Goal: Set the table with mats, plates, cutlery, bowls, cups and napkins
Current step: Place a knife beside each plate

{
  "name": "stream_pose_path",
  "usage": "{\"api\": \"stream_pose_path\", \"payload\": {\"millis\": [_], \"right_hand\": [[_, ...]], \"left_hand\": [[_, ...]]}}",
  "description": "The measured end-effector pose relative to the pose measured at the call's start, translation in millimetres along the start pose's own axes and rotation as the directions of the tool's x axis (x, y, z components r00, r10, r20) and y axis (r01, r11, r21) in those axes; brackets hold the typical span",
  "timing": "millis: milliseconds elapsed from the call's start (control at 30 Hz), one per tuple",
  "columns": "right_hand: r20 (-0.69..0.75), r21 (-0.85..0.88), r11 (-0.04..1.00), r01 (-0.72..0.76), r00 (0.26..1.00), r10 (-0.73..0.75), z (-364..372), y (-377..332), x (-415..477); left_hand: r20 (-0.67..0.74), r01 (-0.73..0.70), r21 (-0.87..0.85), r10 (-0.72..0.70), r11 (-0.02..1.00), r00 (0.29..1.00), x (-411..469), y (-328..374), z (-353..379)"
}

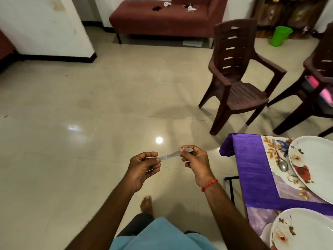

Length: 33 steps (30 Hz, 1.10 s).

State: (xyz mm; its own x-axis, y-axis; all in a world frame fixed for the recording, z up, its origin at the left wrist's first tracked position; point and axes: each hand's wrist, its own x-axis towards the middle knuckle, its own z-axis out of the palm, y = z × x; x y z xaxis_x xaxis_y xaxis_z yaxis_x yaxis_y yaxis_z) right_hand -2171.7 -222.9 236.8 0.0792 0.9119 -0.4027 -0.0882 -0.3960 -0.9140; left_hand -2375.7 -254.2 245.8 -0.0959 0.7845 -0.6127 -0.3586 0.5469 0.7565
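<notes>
1. Head view: the left hand [144, 166] and right hand [195, 161] each pinch one end of a cutlery piece [171, 156] with curled fingers. They hold it over the floor, left of the table [252, 174].
2. Its head is hidden in the right fingers, so spoon or fork cannot be told. A second metal sliver seems to lie in the left palm.
3. A spoon [282, 165] lies on the mat [268, 152] just left of the far plate [317, 168]. The near plate [302, 230] shows no cutlery beside it.
4. The step is likely cutlery laying. Next, the right hand would need to pull the piece free and set it left of the near plate.
</notes>
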Motion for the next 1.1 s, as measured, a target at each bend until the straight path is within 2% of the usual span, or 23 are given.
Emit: {"api": "stream_pose_path", "payload": {"millis": [200,533,833,1100], "right_hand": [[-0.154,0.041,0.999,0.009,0.988,-0.003,-9,-26,50],[-0.401,0.155,0.985,0.077,0.916,-0.009,6,-77,123],[-0.535,0.157,0.986,0.062,0.844,0.032,-6,-81,143],[-0.664,0.200,0.973,0.113,0.746,0.050,-55,-90,193]], "left_hand": [[0.155,0.018,0.091,-0.032,0.996,0.987,70,44,34],[0.363,-0.020,0.228,-0.066,0.973,0.929,171,134,82],[0.467,0.033,0.313,-0.185,0.949,0.865,223,143,116],[0.563,0.041,0.387,-0.271,0.921,0.781,279,151,199]]}}
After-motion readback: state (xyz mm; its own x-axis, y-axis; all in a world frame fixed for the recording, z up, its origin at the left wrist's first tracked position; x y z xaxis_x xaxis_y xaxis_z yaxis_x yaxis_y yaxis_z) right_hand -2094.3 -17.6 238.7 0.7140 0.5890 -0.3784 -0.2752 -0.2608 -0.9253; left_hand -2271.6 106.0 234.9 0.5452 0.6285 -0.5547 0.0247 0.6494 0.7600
